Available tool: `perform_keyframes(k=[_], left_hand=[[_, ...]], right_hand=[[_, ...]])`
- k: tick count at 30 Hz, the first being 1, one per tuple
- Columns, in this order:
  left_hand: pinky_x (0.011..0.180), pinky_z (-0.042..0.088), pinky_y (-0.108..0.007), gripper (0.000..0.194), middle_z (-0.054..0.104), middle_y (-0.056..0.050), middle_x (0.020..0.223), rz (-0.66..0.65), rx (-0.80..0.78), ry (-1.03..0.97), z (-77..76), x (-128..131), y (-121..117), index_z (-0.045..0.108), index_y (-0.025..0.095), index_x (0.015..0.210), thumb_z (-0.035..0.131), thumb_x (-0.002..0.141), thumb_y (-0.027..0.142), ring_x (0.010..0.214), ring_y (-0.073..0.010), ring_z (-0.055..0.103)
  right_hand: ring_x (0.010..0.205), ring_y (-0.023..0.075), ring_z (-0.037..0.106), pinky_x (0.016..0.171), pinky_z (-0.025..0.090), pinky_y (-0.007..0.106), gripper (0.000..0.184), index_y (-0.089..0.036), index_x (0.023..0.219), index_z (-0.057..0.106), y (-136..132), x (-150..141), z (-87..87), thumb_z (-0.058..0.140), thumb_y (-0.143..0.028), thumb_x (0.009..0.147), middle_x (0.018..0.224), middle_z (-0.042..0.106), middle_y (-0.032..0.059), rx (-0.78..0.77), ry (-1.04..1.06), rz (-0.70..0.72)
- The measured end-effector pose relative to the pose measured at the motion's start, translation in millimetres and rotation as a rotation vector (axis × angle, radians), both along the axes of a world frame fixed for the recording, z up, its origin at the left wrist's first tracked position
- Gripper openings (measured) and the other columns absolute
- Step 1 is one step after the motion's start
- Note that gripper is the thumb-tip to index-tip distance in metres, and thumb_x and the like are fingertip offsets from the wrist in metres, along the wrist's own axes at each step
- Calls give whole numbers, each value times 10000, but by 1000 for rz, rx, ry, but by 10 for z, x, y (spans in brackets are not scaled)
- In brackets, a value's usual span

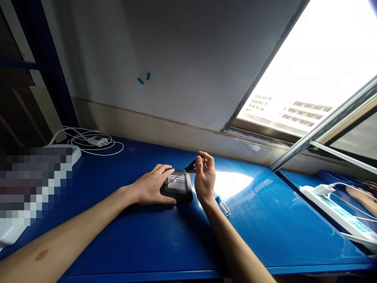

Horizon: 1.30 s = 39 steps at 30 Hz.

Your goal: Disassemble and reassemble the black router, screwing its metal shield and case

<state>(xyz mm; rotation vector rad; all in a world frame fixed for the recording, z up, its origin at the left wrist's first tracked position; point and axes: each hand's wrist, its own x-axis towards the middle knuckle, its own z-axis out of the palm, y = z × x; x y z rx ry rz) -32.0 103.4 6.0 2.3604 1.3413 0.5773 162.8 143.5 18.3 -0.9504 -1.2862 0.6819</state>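
The left hand clamps its fingers on the black labelled device lying on the blue surface, presumably to steady it, while the right hand's grip a screwdriver slanting over it.

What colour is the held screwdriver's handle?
The handle is black with yellow parts, as the head view shows.

Workshop, by its looks | blue workbench | screwdriver | white power strip | metal framing
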Motion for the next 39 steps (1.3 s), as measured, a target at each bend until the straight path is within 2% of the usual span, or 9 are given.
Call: perform_keyframes(k=[5,9,11,15,17,22,28,34,39], left_hand=[[1144,419,-517,994,421,-143,1558,1,1,-15,3,-1,-6,423,218,1495,758,694,702,1446,-380,362],[1148,416,-509,966,426,-127,1553,-5,0,-21,-10,-4,8,434,240,1485,769,694,684,1440,-376,373],[1153,410,-504,962,426,-124,1551,-9,2,-20,-14,-7,13,432,239,1486,771,698,675,1439,-370,372],[1153,408,-506,962,420,-126,1554,-9,-3,-12,-7,-10,6,421,242,1495,756,711,689,1443,-368,361],[1147,414,-505,965,414,-127,1559,-7,-9,-7,-1,-9,-3,416,242,1500,750,716,696,1448,-366,353],[1141,425,-500,970,405,-122,1567,-3,-11,-6,6,-7,-10,416,243,1503,757,713,690,1446,-365,357],[1147,416,-500,966,411,-121,1561,-11,-13,-13,-9,-10,2,421,251,1500,755,711,698,1440,-368,366],[1134,423,-517,942,405,-113,1566,-5,-19,-17,-10,-12,-3,414,284,1503,749,724,694,1447,-376,353],[1135,427,-515,946,391,-110,1582,-10,-30,-11,4,-13,-11,429,290,1499,751,715,708,1457,-377,353]], right_hand=[[756,136,685,648,613,299,410,-250,1291,549,-17,-19,8,497,-501,971,1107,660,45,-55,55,100],[703,141,664,615,606,280,436,-221,1226,586,-24,-7,17,633,-507,901,861,624,-10,-46,19,58],[670,136,639,580,594,264,431,-213,1192,604,-31,2,15,631,-529,900,789,581,-28,-31,-12,23],[696,132,665,628,616,297,477,-228,1337,543,-33,6,0,460,-534,981,1027,677,43,-66,20,84],[713,136,682,666,628,322,502,-228,1388,504,-19,6,-8,474,-512,975,1103,685,62,-88,45,105],[701,145,649,582,603,272,496,-215,1293,578,5,9,-9,605,-533,913,867,611,-4,-65,-34,44],[712,134,678,619,621,298,508,-225,1400,494,-5,15,-9,500,-484,963,1113,666,62,-112,30,120],[697,143,638,571,615,273,502,-218,1288,577,-3,27,-19,622,-532,899,838,578,-17,-81,-48,36],[680,127,663,606,629,302,520,-223,1361,504,16,15,-17,559,-509,931,1047,645,36,-126,7,100]])
